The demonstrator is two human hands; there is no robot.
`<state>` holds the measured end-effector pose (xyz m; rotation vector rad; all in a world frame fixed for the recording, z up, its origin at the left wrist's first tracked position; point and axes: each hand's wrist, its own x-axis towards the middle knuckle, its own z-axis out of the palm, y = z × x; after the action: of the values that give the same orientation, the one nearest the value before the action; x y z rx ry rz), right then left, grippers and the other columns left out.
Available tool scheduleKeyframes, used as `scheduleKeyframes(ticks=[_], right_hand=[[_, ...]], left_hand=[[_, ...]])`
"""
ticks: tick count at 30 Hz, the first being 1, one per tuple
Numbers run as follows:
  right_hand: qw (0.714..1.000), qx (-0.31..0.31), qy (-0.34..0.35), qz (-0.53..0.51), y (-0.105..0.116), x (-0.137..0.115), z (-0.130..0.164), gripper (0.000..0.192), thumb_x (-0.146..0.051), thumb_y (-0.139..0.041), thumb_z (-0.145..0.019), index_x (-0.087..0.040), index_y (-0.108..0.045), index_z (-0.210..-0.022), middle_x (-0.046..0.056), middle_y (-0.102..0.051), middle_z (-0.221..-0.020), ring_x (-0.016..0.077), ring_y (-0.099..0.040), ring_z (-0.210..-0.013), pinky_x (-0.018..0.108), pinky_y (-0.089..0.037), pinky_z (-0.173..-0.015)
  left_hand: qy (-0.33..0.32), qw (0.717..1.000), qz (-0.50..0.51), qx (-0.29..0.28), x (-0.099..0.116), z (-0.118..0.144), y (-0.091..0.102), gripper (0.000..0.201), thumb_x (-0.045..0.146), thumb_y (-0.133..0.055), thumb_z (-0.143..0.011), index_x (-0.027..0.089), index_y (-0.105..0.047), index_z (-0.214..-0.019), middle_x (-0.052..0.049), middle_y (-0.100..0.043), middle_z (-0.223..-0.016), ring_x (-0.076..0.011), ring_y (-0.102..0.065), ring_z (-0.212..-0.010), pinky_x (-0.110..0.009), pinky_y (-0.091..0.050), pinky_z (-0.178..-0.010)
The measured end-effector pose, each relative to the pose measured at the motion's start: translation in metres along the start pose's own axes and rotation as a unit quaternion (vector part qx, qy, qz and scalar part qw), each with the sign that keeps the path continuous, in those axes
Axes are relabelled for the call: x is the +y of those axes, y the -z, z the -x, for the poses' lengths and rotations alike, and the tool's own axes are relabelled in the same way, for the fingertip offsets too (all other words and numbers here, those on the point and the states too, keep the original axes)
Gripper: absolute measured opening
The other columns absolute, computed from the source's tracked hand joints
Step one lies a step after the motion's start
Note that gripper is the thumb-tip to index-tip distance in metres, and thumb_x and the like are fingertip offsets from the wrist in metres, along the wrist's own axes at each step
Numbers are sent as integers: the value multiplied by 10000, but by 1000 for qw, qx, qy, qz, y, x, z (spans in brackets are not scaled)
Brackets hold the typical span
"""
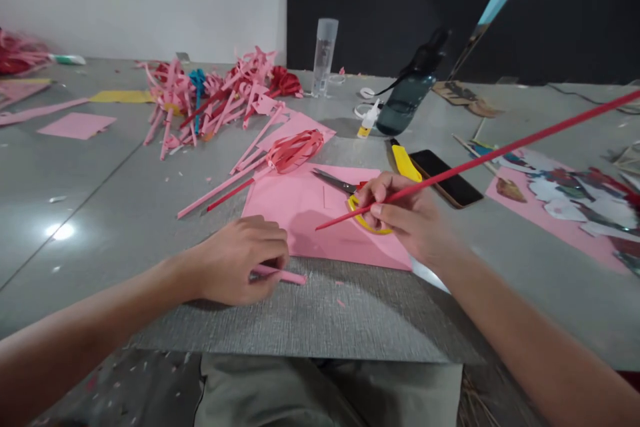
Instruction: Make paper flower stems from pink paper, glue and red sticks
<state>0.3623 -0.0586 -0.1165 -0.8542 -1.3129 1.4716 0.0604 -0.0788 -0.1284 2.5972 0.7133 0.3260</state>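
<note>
Red stick [480, 160] | right hand [405, 213] | tip down-left, tail up-right

The left hand [240, 259] pinches a short pink roll [283, 275] against the grey mat [320, 320]. The right hand [405, 217] grips a long red stick [480, 160] that slants up to the right, resting over yellow-handled scissors [350, 197] on a pink sheet [300, 213]. A phone [447, 177] lies just beyond, with a dark bottle [410, 90] farther back.
</note>
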Motion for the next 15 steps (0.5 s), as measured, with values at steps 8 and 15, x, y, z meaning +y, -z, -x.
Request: scheduleKeyframes(ticks=[8, 15], right_hand=[[999, 46, -1, -25, 8, -10, 2, 349, -429, -569, -977, -189, -749, -799, 68, -687, -735, 147, -572, -547, 304, -407, -506], [997, 74, -10, -5, -5, -9, 3, 155, -282, -656, -896, -219, -712, -767, 39, -622, -693, 116, -430, -492, 296, -283, -433]], left_hand=[[16, 1000, 8, -15, 2, 3, 3, 56, 145, -612, -835, 198, -605, -851, 10, -619, -827, -164, -525, -780, -338, -360, -751], [10, 1000, -15, -16, 0, 3, 2, 43, 168, -592, -864, 195, -608, -836, 10, -609, -814, -161, -534, -775, -346, -362, -753]])
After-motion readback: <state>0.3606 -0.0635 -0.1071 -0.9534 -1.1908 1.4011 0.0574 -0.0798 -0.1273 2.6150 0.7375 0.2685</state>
